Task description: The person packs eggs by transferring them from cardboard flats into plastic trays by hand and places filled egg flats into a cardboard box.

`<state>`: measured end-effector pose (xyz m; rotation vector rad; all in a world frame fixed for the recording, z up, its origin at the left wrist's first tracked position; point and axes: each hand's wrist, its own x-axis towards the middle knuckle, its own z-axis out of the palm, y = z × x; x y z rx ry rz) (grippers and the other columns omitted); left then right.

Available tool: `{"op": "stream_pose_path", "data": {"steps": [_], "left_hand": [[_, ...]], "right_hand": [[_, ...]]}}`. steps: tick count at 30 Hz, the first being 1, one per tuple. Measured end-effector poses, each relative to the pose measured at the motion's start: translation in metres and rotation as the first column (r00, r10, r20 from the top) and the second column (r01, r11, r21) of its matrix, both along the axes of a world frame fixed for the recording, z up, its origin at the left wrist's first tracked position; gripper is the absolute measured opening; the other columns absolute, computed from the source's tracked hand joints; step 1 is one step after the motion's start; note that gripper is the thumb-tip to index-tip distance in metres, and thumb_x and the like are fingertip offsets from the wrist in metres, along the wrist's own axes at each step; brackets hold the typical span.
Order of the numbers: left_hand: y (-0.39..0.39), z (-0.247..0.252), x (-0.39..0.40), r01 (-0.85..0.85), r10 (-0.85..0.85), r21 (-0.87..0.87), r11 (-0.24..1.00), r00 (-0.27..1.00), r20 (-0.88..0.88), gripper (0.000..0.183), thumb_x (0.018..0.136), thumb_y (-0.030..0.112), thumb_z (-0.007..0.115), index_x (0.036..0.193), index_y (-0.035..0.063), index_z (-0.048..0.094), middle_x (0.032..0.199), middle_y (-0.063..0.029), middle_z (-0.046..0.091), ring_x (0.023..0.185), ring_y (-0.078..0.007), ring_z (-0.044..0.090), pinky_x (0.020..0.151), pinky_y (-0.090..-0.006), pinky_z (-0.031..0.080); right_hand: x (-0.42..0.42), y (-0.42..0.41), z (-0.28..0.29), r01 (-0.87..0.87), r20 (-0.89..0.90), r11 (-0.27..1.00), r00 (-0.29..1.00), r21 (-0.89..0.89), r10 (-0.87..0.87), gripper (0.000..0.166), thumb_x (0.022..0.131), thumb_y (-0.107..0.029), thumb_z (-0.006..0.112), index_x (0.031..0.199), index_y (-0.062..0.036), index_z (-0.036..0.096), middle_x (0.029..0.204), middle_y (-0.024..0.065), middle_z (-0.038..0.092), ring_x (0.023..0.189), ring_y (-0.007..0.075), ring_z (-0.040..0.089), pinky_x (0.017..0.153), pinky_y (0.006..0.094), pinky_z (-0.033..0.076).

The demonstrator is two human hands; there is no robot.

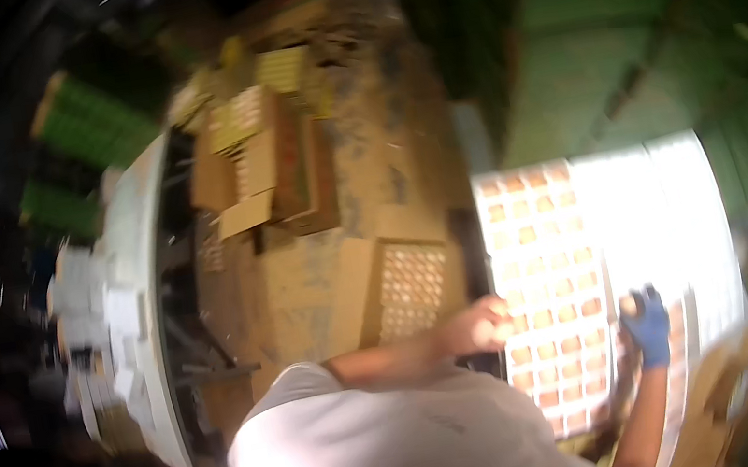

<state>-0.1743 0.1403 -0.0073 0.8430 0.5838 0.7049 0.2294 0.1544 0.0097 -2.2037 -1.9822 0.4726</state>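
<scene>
My bare left hand [480, 325] is at the left edge of a brightly lit white grid [550, 301]. Its fingers are curled, and blur hides whether anything is in them. Reddish-brown, blocky-looking pieces [541, 317] sit in rows in the grid's cells; glare washes out their detail. To the right of the grid, my right hand [645, 326] wears a blue glove and has bent fingers. A pale spot shows at its fingertips, and I cannot tell whether it is a held thing or bare skin. An overexposed white surface [657, 211] lies just beyond this hand.
An open cardboard box [369, 293] on the floor holds rows of rounded, egg-like items [413, 275]. Farther off stand more open cartons [284, 152] with yellow trays [282, 68]. A pale table [141, 270] runs along the left. Green sheeting or panels [595, 52] fill the upper right.
</scene>
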Motion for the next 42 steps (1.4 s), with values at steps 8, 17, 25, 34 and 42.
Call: {"op": "stream_pose_path", "data": {"steps": [8, 17, 25, 34, 42], "left_hand": [[0.054, -0.011, 0.039, 0.250, -0.102, -0.651, 0.717, 0.961, 0.256, 0.044, 0.091, 0.015, 0.054, 0.132, 0.0106, 0.040, 0.121, -0.0155, 0.053, 0.113, -0.0319, 0.056, 0.088, -0.0399, 0.053], [0.109, 0.010, 0.193, 0.167, -0.198, -0.165, 0.972, 0.962, -0.190, 0.048, 0.085, 0.002, 0.058, 0.129, 0.0122, 0.041, 0.111, -0.0108, 0.053, 0.100, -0.0232, 0.060, 0.073, -0.0351, 0.057], [0.121, -0.009, 0.264, 0.458, 0.072, 0.643, 0.614, 0.779, -0.624, 0.039, 0.080, 0.013, 0.066, 0.118, 0.0090, 0.057, 0.104, -0.0188, 0.064, 0.093, -0.0322, 0.064, 0.080, -0.0382, 0.051], [0.143, 0.012, 0.290, 0.602, 0.219, 0.628, 0.493, 0.613, -0.759, 0.041, 0.081, 0.022, 0.068, 0.120, 0.0135, 0.059, 0.101, -0.0137, 0.064, 0.093, -0.0335, 0.063, 0.079, -0.0424, 0.051], [0.148, 0.010, 0.343, 0.700, 0.182, 0.641, 0.315, 0.619, -0.764, 0.035, 0.081, 0.026, 0.068, 0.113, 0.0106, 0.064, 0.104, -0.0143, 0.058, 0.091, -0.0340, 0.063, 0.077, -0.0406, 0.053]], "right_hand": [[0.000, -0.031, -0.014, 0.296, -0.118, 0.952, 0.946, -0.077, -0.303, 0.056, 0.081, -0.037, 0.067, 0.132, -0.0174, 0.057, 0.145, 0.0139, 0.045, 0.122, 0.0319, 0.054, 0.103, 0.0401, 0.043], [0.030, -0.001, -0.032, 0.926, -0.812, 0.367, 0.279, 0.087, -0.513, 0.049, 0.085, -0.023, 0.069, 0.129, -0.0038, 0.057, 0.115, 0.0123, 0.064, 0.097, 0.0248, 0.062, 0.087, 0.0345, 0.050], [0.032, 0.014, -0.041, 0.630, -0.422, 0.639, 0.774, 0.441, -0.472, 0.039, 0.085, -0.019, 0.066, 0.123, -0.0082, 0.062, 0.128, 0.0163, 0.058, 0.120, 0.0350, 0.053, 0.102, 0.0421, 0.042], [-0.041, -0.113, -0.007, 0.908, -0.765, 0.297, 0.410, 0.294, -0.497, 0.030, 0.091, -0.009, 0.058, 0.119, 0.0031, 0.062, 0.122, 0.0169, 0.063, 0.115, 0.0286, 0.058, 0.101, 0.0363, 0.043], [-0.081, -0.199, 0.019, 0.939, -0.675, 0.259, 0.344, 0.229, -0.652, 0.030, 0.096, -0.006, 0.050, 0.122, 0.0052, 0.059, 0.124, 0.0154, 0.062, 0.118, 0.0263, 0.057, 0.103, 0.0374, 0.042]]}}
